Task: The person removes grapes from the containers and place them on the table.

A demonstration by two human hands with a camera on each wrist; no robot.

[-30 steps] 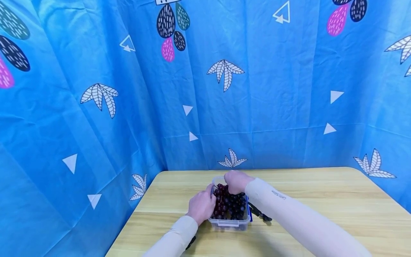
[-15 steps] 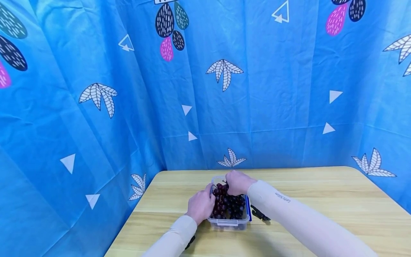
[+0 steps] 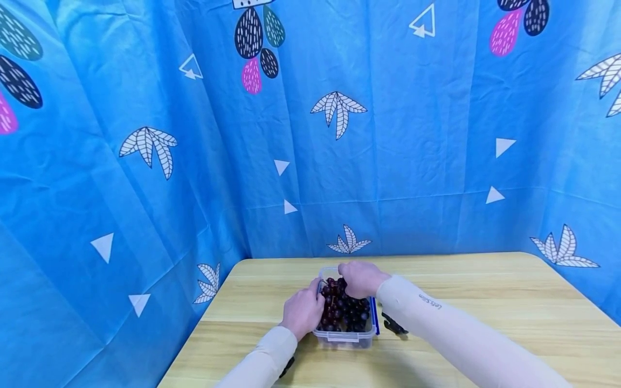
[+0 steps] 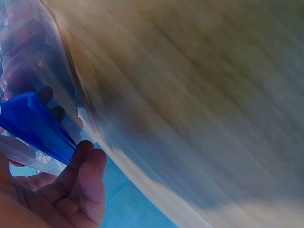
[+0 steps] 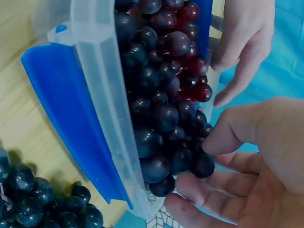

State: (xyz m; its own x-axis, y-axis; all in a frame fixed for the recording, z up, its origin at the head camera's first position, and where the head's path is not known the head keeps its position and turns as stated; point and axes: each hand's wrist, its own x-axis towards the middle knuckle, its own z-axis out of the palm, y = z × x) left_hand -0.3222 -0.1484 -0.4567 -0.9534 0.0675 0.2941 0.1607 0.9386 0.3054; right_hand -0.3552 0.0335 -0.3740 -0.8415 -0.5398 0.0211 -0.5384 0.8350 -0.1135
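A clear plastic food container (image 3: 339, 337) with blue side clips stands on the wooden table, filled with dark red grapes (image 3: 331, 307) on the left and black grapes (image 3: 355, 311) on the right. My left hand (image 3: 304, 309) grips its left wall, with fingertips at the blue clip (image 4: 35, 123) in the left wrist view. At the container's far end my right hand (image 3: 361, 278) is over the rim. In the right wrist view its thumb and bent fingers hold the end of the black bunch (image 5: 164, 118), thumb on one side and fingers on the other.
More black grapes (image 5: 40, 204) lie on the table beside the container's right side, just outside the hanging blue clip (image 5: 71, 114). Behind the table (image 3: 485, 307) hangs a blue patterned curtain (image 3: 427, 134), which also runs along the left.
My right hand has shifted slightly over the container's far end, and its index finger now points out more to the left. The left hand and the container have stayed in place.
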